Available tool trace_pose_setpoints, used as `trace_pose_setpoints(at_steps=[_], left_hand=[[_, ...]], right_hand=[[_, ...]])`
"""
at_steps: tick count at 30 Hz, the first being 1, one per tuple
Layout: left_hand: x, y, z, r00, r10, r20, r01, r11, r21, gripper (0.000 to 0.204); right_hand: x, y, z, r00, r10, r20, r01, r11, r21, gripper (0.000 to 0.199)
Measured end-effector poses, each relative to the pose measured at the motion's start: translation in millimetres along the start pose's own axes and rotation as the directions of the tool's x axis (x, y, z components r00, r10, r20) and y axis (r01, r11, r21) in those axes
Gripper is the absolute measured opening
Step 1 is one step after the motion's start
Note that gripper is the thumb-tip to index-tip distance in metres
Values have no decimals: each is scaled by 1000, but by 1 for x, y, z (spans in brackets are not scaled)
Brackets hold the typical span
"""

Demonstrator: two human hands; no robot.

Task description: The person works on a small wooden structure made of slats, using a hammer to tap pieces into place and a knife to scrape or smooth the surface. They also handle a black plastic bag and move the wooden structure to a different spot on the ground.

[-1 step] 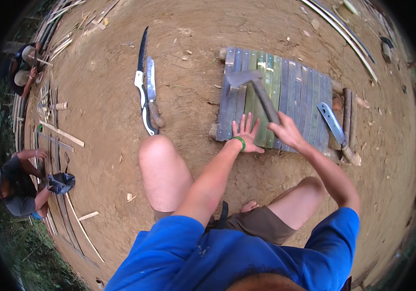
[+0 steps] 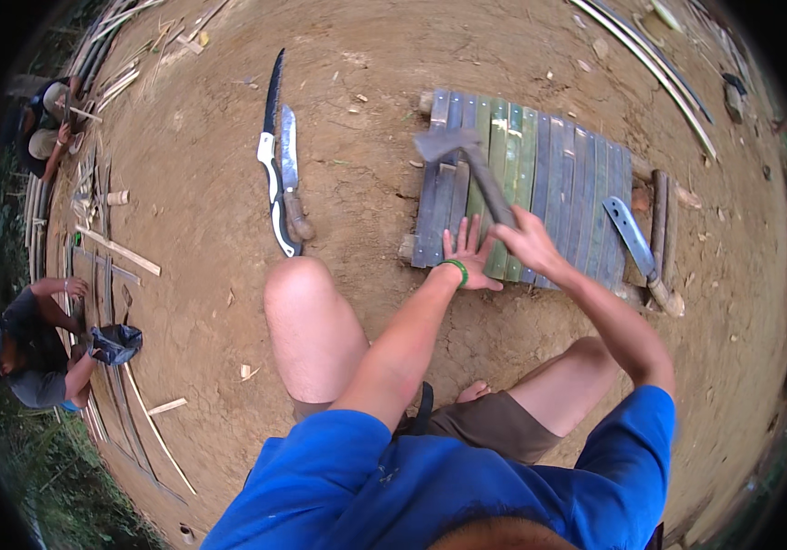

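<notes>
On the ground before me lies a panel of grey and green slats [image 2: 579, 183], with small nail heads along its edges and round poles showing beneath. My left hand [image 2: 471, 259], with a green band at the wrist, lies flat on the panel's near edge, fingers spread. My right hand [image 2: 529, 240] is closed round the wooden handle of an axe [image 2: 487, 188]. The axe's metal head is over the left slats, slightly blurred; whether it touches them I cannot tell. A machete [image 2: 630, 234] lies across the panel's right end, its wooden handle toward me.
Left of the panel, a white-and-black handled saw [image 2: 272, 179] lies beside a large knife [image 2: 290, 165]. At far left a person [image 2: 36, 344] holds a dark bag [image 2: 116, 345] among long strips; other people crouch farther up. Long poles [image 2: 654, 64] lie at upper right.
My right hand and the axe have shifted a little to the left over the slats. My left hand stays flat on the panel.
</notes>
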State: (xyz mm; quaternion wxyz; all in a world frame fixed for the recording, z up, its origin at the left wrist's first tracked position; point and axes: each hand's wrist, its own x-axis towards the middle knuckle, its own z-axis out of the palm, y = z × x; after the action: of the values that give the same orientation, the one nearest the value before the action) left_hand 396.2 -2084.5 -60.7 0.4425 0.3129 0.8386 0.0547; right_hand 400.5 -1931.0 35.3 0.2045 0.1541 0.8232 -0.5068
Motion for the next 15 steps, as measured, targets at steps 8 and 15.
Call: trace_pose_setpoints(at_steps=[8, 15], left_hand=[[25, 4, 45, 694, 345, -632, -23, 888, 460, 108], [5, 3, -8, 1000, -9, -4, 9, 1000, -15, 134]], right_hand=[[166, -94, 154, 997, -81, 16, 81, 996, -47, 54], [132, -14, -14, 715, -639, -284, 410, 712, -570, 46]])
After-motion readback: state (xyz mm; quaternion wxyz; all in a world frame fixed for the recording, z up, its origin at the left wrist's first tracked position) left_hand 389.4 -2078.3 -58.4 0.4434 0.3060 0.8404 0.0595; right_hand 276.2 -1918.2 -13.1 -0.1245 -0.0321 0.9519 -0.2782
